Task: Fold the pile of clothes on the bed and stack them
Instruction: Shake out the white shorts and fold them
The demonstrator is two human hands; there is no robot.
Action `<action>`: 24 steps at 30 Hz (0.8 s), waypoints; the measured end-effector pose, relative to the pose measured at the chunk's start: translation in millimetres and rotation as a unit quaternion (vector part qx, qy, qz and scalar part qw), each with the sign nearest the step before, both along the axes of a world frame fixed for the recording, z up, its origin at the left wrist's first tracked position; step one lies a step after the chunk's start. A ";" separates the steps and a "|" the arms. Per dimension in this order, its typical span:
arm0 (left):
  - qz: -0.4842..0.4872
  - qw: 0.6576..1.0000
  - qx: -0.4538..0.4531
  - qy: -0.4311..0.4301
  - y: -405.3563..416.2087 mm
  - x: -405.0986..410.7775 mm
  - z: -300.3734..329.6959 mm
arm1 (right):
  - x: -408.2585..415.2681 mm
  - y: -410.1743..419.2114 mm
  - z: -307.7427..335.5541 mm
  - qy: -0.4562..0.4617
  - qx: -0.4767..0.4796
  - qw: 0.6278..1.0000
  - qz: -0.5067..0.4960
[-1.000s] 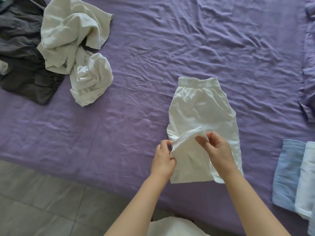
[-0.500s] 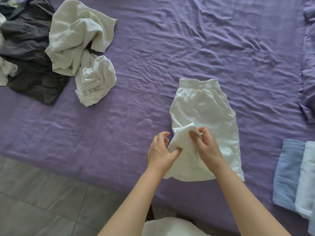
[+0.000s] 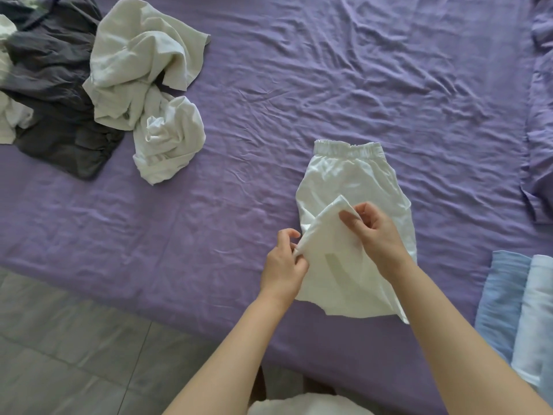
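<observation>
Folding goes best if the hem, pinched by left hand [image 3: 284,265] and right hand [image 3: 375,232], is laid squarely toward the waistband [image 3: 348,149] of the shorts [image 3: 353,187].

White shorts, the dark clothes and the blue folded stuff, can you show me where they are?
white shorts [image 3: 348,178]: head view, on the flat upper part below the waistband.
dark clothes [image 3: 57,124]: head view, on the crumpled middle.
blue folded clothes [image 3: 502,295]: head view, on the blue top fold.

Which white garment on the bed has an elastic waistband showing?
The white shorts held by both hands; the crumpled white clothes at far left show none.
</observation>
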State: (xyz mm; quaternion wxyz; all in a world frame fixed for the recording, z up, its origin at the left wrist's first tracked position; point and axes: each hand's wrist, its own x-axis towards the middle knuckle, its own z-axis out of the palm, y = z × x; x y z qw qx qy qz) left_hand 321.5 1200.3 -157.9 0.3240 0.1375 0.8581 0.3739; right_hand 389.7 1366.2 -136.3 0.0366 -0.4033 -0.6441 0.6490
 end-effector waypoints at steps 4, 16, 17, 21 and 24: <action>-0.041 0.998 0.005 -0.057 -31.9 -12.5 -1.3 | 9.4 -13.4 -10.6 -0.014 -0.008 0.998 0.056; 0.078 0.897 0.113 -0.420 -82.2 -39.2 2.3 | 37.3 -80.7 -20.9 -0.004 -0.211 0.971 0.115; 0.081 0.890 0.116 -0.434 -82.7 -40.2 2.3 | 38.1 -84.1 -20.4 -0.004 -0.223 0.970 0.102; 0.097 0.866 0.128 -0.473 -78.3 -41.8 0.0 | 40.2 -95.0 -17.0 0.008 -0.226 0.971 0.083; 0.062 0.891 0.079 -0.444 -72.7 -36.6 -2.0 | 40.7 -110.2 -15.6 0.005 -0.212 0.972 0.105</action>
